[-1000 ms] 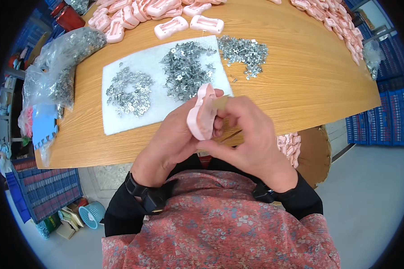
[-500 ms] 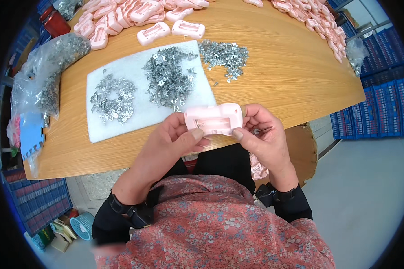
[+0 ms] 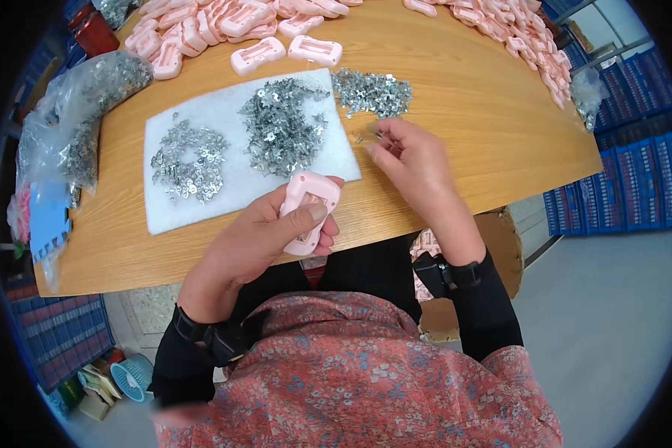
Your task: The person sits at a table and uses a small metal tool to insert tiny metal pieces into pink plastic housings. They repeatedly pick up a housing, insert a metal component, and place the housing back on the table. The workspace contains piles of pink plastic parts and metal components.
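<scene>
A pink plastic housing (image 3: 303, 237) with a rectangular battery compartment is tilted in my left hand (image 3: 265, 228); the thumb lies across the compartment and the fingers are behind. My right hand (image 3: 417, 160) is over the bare wood, just below the pile of small metal contact pieces (image 3: 377, 91). Its fingers are curled toward the thumb, with a glint of metal between them too small to name. A loose metal piece (image 3: 359, 140) lies by the thumb tip. On the white foam sheet (image 3: 228, 112) are two more heaps, a dense metal heap (image 3: 284, 127) and a sparser heap (image 3: 190, 168).
Pink housings (image 3: 201, 30) are piled along the far side, and another heap of housings (image 3: 519, 33) lies far right. Bags of metal parts (image 3: 82, 112) stand at the left beside a blue foam piece (image 3: 50, 216). A cardboard box (image 3: 504, 257) is below the table's right front edge.
My right hand has let go of the housing and moved up and away toward the metal pieces. My left hand has turned the housing upright and drawn it slightly left.
</scene>
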`<state>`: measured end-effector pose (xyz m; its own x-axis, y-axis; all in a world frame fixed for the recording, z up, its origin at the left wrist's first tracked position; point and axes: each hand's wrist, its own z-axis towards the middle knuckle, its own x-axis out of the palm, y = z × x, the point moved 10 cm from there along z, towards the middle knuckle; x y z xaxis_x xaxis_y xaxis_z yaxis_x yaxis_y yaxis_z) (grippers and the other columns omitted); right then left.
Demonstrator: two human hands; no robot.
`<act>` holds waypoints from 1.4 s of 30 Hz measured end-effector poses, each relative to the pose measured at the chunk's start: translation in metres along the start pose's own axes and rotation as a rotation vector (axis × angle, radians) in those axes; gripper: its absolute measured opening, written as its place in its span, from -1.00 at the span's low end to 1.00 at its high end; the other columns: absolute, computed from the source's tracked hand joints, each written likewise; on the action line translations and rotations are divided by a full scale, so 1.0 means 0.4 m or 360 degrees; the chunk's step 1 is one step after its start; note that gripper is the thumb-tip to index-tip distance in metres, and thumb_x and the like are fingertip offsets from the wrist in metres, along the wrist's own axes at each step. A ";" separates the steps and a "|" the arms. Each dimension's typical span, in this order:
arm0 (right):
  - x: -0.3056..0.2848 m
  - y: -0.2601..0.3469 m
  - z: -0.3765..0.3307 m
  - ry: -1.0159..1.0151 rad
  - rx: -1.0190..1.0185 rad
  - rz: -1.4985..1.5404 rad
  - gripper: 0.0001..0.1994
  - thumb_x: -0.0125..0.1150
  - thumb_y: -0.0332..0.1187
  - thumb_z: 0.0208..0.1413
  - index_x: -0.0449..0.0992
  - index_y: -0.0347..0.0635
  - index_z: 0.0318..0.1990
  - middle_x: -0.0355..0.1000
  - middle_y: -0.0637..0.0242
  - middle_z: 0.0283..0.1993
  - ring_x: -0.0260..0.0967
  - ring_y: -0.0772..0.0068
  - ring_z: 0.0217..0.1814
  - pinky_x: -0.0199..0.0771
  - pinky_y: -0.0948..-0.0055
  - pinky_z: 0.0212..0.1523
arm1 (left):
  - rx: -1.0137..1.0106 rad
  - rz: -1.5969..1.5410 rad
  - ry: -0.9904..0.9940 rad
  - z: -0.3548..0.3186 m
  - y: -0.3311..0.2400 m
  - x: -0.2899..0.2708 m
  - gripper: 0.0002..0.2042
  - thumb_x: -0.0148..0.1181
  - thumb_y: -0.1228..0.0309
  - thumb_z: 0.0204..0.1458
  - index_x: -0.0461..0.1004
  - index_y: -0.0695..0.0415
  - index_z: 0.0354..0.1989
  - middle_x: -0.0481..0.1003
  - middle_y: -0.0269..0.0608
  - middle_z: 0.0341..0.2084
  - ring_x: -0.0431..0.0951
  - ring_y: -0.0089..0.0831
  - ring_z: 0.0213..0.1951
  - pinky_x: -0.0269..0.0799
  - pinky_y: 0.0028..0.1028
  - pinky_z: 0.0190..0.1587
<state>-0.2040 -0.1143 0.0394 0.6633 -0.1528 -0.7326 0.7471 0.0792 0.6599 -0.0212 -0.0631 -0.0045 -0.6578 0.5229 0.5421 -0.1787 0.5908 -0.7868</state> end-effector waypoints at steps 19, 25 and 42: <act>0.003 0.124 -0.036 0.0460 -0.0122 0.0325 -0.84 0.29 -0.38 0.01 0.52 -0.28 -0.33 0.32 0.38 -0.53 0.26 0.54 -0.51 0.31 0.44 -0.45 | 0.0484 0.0854 -0.0599 0.068 -0.115 -0.030 -0.71 0.31 0.42 0.08 0.54 0.23 -0.02 0.56 -0.38 -0.26 0.49 -0.66 -0.22 0.43 -0.55 -0.16; 0.029 0.084 -0.039 0.0650 0.0060 0.0619 -0.80 0.26 -0.33 0.10 0.51 -0.32 -0.29 0.28 0.47 -0.53 0.17 0.67 -0.46 0.25 0.53 -0.44 | 0.0432 0.0793 -0.0557 0.078 -0.099 -0.021 -0.68 0.31 0.43 0.06 0.53 0.23 -0.01 0.57 -0.35 -0.27 0.49 -0.64 -0.24 0.43 -0.54 -0.17; 0.079 0.056 -0.099 0.0179 0.0338 0.1408 -0.89 0.26 -0.46 0.22 0.51 -0.28 -0.17 0.49 0.51 -0.31 0.33 0.80 -0.30 0.36 0.69 -0.23 | 0.0474 -0.0224 -0.0556 0.084 -0.089 -0.037 -0.67 0.29 0.42 0.06 0.45 0.29 -0.02 0.52 -0.24 -0.28 0.52 -0.52 -0.26 0.44 -0.51 -0.17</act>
<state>-0.1647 -0.0783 0.0245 0.9984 -0.0251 0.0502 -0.0517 -0.0629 0.9967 -0.0297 -0.1124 0.0056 -0.8095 0.1823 0.5581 -0.4523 0.4125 -0.7908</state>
